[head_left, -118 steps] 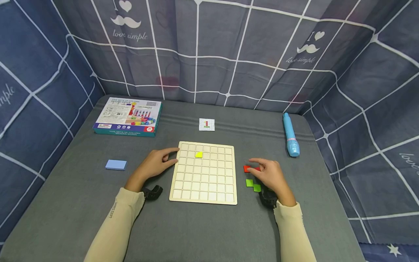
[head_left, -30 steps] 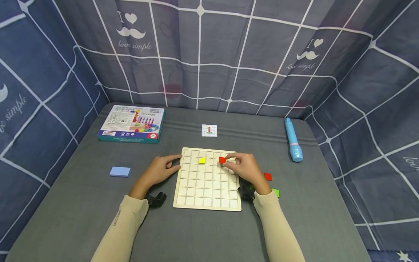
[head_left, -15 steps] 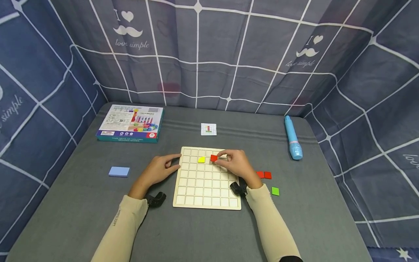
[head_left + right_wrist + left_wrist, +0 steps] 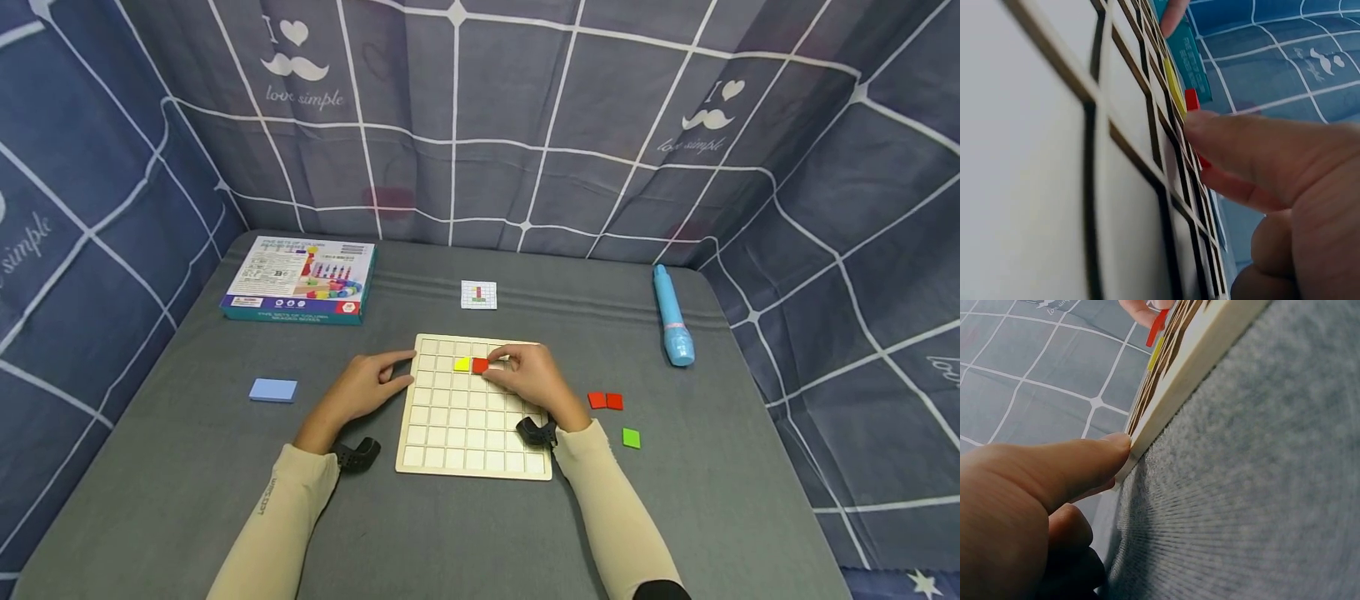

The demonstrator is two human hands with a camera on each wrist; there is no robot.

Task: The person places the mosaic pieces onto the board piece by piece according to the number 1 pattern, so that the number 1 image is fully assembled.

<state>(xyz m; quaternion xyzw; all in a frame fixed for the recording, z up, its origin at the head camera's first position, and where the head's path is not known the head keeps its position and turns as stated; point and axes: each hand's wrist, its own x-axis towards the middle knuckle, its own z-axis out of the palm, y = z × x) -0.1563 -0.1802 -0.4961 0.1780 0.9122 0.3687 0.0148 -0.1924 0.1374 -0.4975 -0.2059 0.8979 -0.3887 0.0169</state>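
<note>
A wooden grid board lies at the middle of the table. My right hand pinches a red square tile between thumb and index finger, over the upper part of the board. Directly left of that red tile, a yellow tile sits in one of the squares. In the right wrist view the red tile stands tilted at the thumb tip, beside the yellow tile. My left hand touches the board's left edge with thumb and index fingertips spread apart; its thumb presses the rim.
Two red tiles and a green tile lie right of the board. A patterned card lies behind it. A product box and a blue block are at left, a blue microphone-shaped object at right.
My right hand picked up a red tile from the right of the board and carried it left over the grid to beside the yellow tile. The left hand stayed at the board's edge.
</note>
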